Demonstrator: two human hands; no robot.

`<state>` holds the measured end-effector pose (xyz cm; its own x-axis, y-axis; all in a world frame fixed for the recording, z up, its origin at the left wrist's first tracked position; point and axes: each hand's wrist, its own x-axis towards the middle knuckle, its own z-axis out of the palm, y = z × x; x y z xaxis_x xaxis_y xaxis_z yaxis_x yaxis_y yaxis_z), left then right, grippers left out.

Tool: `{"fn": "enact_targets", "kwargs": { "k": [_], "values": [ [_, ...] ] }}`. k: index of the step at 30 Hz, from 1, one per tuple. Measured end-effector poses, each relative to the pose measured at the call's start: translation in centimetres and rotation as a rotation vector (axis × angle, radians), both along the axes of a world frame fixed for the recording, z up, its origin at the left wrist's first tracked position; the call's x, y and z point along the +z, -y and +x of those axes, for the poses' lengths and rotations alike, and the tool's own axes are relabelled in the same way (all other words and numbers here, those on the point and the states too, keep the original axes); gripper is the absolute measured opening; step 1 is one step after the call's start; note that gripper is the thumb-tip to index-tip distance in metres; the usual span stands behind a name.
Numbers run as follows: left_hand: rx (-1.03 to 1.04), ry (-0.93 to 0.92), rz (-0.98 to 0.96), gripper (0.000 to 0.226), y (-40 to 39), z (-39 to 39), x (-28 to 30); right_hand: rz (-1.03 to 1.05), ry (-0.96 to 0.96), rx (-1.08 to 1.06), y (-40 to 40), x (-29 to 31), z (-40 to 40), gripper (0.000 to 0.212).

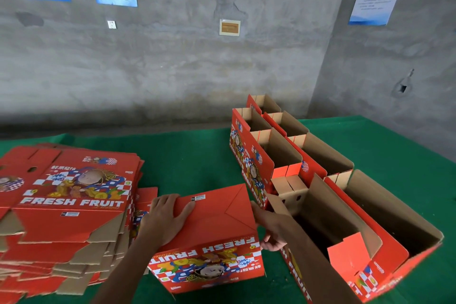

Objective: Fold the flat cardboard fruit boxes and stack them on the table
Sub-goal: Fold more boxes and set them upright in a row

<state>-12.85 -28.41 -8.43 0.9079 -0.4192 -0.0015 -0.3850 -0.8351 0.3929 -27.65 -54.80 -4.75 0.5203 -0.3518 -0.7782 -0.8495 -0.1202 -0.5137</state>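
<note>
A half-formed red fruit box point(209, 237) is held upside down at the near middle of the green surface point(192, 155), between the pile of flat boxes point(69, 205) on the left and the rows of folded boxes point(320, 180) standing open-topped on the right. The left hand point(164, 217) is laid flat on the box's bottom panel, its fingers point(182, 210) straight and pressing down. The right hand point(271, 229) is set against the box's right edge, with its fingers curled around the lower corner, though how firmly the edge is gripped cannot be told. The step in hand appears to be the locking of the bottom flaps. Next, the bottom would likely need to be pressed until seated, the box turned upright, and then placed beside the finished rows, with care taken that the flaps are not sprung open.
</note>
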Motion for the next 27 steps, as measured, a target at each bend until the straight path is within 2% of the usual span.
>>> {"fn": "enact_targets", "kwargs": {
  "k": [4,7,10,14,16,19,21,23,25,27],
  "values": [
    [-0.012,-0.02,-0.017,0.088,-0.4,-0.1,-0.1,0.019,0.037,-0.022,0.0,-0.4,-0.4,0.101],
    [-0.017,-0.024,-0.054,0.086,-1.0,0.0,0.1,0.162,0.081,-0.006,0.3,-0.4,-0.8,0.099],
    [0.016,0.019,-0.189,0.083,-1.5,0.2,1.0,0.194,0.191,0.014,0.2,0.2,-0.5,0.093],
    [0.05,0.001,-0.59,0.074,-1.5,0.3,1.8,-0.028,0.494,0.144,0.1,2.6,-0.1,0.066],
    [0.059,-0.1,-0.781,0.07,-1.0,-0.3,2.1,-0.141,0.647,0.209,-0.1,3.9,0.1,0.063],
    [0.037,-0.31,-0.922,0.05,0.9,-1.7,2.1,-0.537,0.792,0.45,-1.7,4.3,0.3,0.058],
    [0.028,-0.404,-0.944,0.041,2.6,-2.8,1.9,-0.832,0.778,0.601,-3.2,2.9,0.4,0.054],
    [-0.012,-0.47,-0.962,0.033,4.3,-4.1,1.9,-1.002,0.685,0.679,-4.7,0.7,0.3,0.049],
    [-0.007,-0.564,-1.025,0.026,5.8,-5.5,1.6,-1.062,0.551,0.712,-5.5,-2.0,-0.2,0.047],
    [0.037,-0.661,-1.078,0.028,6.9,-6.5,0.9,-1.055,0.46,0.709,-5.8,-4.8,-1.1,0.049]
  ]
}}
